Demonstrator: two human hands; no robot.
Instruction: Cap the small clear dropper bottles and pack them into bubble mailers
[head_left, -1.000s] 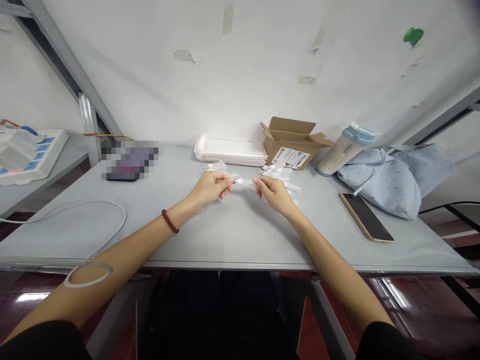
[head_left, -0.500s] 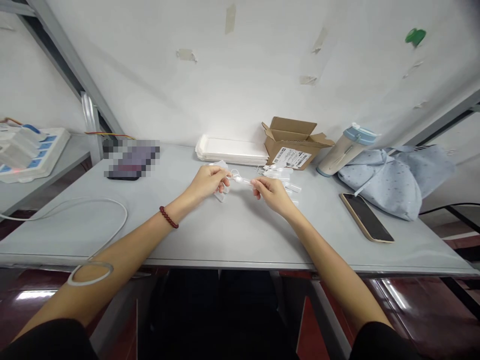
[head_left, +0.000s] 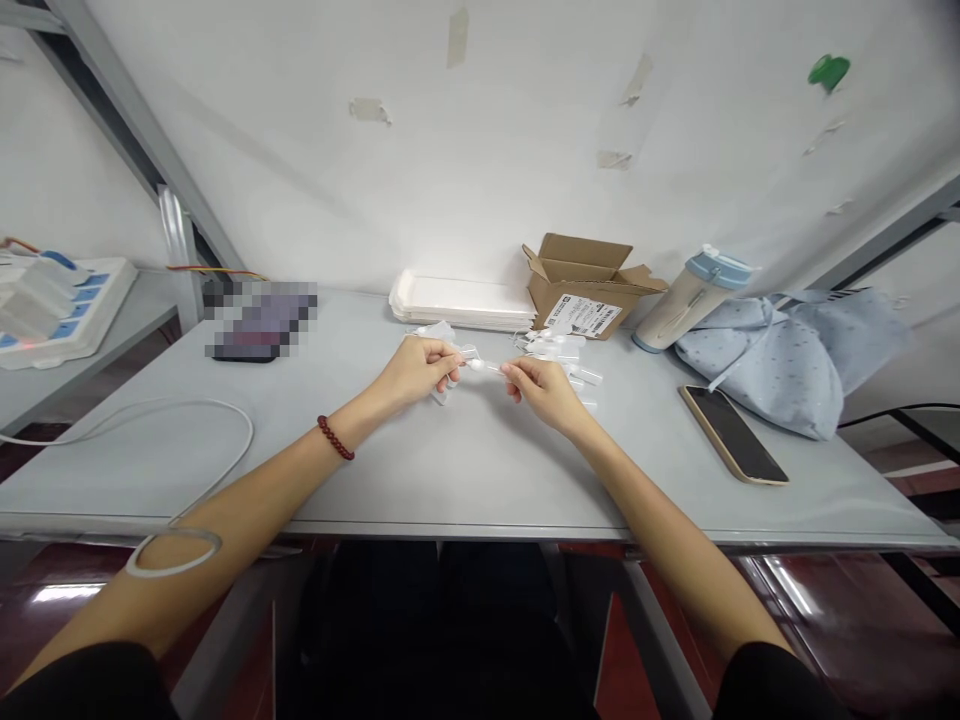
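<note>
Over the middle of the grey table, my left hand (head_left: 424,370) and my right hand (head_left: 541,388) are closed in pinches, a short gap apart. Between them stretches a small white and clear plastic piece (head_left: 478,365), gripped at its left by one hand and at its right by the other. It is too small to name more exactly. Several similar clear and white pieces (head_left: 574,350) lie in a loose pile just beyond my right hand. More white, film-like pieces (head_left: 433,332) are partly hidden behind my left hand.
At the back stand a stack of white trays (head_left: 465,300), an open cardboard box (head_left: 585,290) and a blue-lidded bottle (head_left: 690,300). A light blue cloth bag (head_left: 765,360) and a phone (head_left: 735,435) are at right. A white cable (head_left: 232,405) loops over my left forearm.
The thin loop standing up by my left fingertips has dropped lower, and the fingers there have shifted slightly. My right hand keeps its pinch in almost the same place.
</note>
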